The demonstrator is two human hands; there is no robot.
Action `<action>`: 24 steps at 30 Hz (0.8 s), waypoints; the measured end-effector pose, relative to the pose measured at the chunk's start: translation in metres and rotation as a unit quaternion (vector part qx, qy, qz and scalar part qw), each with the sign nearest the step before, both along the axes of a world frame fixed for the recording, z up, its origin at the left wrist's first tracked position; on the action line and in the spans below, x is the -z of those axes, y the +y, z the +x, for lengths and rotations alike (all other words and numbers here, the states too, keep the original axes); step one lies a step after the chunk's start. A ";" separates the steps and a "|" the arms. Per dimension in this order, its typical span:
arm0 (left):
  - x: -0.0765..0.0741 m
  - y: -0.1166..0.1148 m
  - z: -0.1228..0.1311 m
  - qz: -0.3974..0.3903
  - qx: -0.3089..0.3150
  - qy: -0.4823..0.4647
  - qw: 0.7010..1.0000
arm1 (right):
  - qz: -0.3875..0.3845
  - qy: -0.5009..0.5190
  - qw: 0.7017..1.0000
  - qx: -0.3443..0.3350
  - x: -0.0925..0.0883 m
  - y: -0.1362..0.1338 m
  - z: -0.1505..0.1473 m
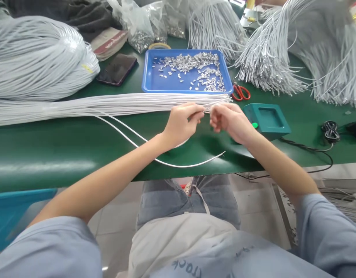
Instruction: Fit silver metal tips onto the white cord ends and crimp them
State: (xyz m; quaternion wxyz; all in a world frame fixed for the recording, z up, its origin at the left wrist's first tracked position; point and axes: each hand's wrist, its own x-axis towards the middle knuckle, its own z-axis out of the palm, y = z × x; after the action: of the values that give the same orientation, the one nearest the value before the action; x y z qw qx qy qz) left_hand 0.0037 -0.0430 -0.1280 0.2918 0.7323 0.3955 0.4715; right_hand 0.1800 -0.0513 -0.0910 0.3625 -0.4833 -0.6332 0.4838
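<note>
White cord [178, 165] pinched btwn both hands, L hand [180, 123], R hand [228, 121]; loop trails toward table edge.

The left hand [182, 122] pinches a thin white cord [155, 152] that loops down across the green table [50, 154]. The right hand [228, 121] is just beside it, fingers curled (what it holds is too small to see). Behind the hands lies a long bundle of white cords [108, 104], then a blue tray [155, 83] of little silver clips [195, 67]. Red scissors [241, 92] lie near a green box [267, 119].
</note>
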 end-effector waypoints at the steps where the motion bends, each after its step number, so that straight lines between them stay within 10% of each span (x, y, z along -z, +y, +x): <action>1: 0.000 -0.001 0.002 -0.049 0.004 -0.023 0.999 | 0.098 -0.094 0.989 0.051 -0.003 0.002 0.005; 3: 0.002 -0.002 0.004 -0.153 0.019 -0.066 0.986 | 0.232 -0.301 0.918 0.113 -0.009 0.005 0.019; 6: 0.008 0.002 0.006 -0.243 0.052 -0.097 0.964 | 0.199 -0.490 0.847 0.050 -0.015 0.010 0.042; 12: 0.014 0.010 0.006 -0.300 0.070 -0.119 0.944 | 0.162 -0.508 0.844 -0.053 -0.013 0.022 0.060; 17: 0.008 0.006 0.008 -0.327 0.085 -0.163 0.927 | 0.159 -0.604 0.777 -0.078 -0.009 0.023 0.055; 24: 0.005 0.003 0.013 -0.357 0.115 -0.193 0.907 | 0.181 -0.575 0.793 -0.090 -0.006 0.017 0.045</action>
State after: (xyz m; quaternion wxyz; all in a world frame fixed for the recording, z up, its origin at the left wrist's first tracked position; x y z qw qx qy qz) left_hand 0.0171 -0.0401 -0.1335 0.6565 0.5146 0.3863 0.3937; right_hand 0.2251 -0.0344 -0.0852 -0.0327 -0.5386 -0.8415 0.0242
